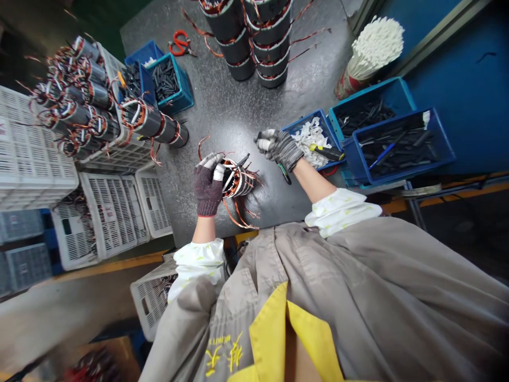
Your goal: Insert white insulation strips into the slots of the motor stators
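Note:
A wound motor stator (242, 183) lies on the grey table near its front edge, copper wires sticking out and a dark sleeve poking from its top. My left hand (209, 183), in a dark purple glove with whitish fingertips, is closed at the stator's left rim and wires. To the right, my right hand (280, 148) wears a grey glove. Its fingers are curled together over the table, apart from the stator; whatever is in them cannot be made out. A dark-green-handled tool (284, 173) lies just below that hand, partly hidden.
Stacked stators (234, 48) stand at the back, with another row (159, 127) at left. A blue bin of white scraps (314, 135) holds a yellow-black cutter (326, 153). Bins of black sleeves (449, 154) sit at right. Red-handled scissors (181, 43) lie back left.

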A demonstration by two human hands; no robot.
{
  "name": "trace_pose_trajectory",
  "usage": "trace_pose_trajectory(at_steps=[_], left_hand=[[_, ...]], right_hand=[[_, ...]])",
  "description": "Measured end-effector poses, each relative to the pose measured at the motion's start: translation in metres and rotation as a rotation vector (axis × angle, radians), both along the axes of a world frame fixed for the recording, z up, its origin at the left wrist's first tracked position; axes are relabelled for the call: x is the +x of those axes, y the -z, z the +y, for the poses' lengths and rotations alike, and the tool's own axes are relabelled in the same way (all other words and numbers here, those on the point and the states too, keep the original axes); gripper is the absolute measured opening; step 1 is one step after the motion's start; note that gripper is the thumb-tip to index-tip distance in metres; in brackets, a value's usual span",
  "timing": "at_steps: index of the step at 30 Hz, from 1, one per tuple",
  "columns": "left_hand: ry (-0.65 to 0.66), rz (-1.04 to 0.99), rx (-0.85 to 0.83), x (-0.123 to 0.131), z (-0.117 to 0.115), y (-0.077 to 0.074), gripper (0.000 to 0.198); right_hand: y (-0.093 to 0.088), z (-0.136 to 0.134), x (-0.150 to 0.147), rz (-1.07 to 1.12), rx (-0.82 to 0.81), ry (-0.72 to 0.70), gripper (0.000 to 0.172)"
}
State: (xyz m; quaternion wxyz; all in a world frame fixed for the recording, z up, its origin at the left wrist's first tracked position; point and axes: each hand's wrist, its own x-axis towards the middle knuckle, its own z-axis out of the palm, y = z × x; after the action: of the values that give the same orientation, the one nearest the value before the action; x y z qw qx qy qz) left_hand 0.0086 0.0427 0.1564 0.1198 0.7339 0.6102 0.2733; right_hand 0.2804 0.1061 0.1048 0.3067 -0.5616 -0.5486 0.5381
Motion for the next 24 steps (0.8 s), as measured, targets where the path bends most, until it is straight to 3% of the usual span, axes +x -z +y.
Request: trace_pose_trajectory(at_steps=[4, 8, 14, 17, 19, 24], left_hand=[[-0.008, 0.006, -0.005, -0.001, 0.000, 0.001, 0.043], [-0.009, -0.005, -0.020, -0.002, 0.000, 0.002, 0.044], [-0.005, 0.004, -0.031, -0.002, 0.000, 0.000, 0.045], [0.001, 0.007, -0.036, -0.002, 0.000, 0.001, 0.044], [0.003, 0.011, -0.034, -0.003, 0.001, 0.002, 0.044], [-0.012, 0.027, 0.001, -0.004, 0.001, 0.003, 0.044]], right_hand=[[0.006, -0.012, -0.003, -0.414, 0.016, -0.171, 0.017], [0.002, -0.020, -0.022, -0.762, 0.075, -0.406, 0.032], [-0.011, -0.020, -0.025, -0.828, 0.181, -0.484, 0.039], [-0.005, -0.018, -0.024, -0.735, 0.226, -0.482, 0.039], [0.007, -0.017, -0.024, -0.528, 0.224, -0.433, 0.030], [0.049, -0.029, -0.021, 0.105, -0.018, 0.002, 0.019]])
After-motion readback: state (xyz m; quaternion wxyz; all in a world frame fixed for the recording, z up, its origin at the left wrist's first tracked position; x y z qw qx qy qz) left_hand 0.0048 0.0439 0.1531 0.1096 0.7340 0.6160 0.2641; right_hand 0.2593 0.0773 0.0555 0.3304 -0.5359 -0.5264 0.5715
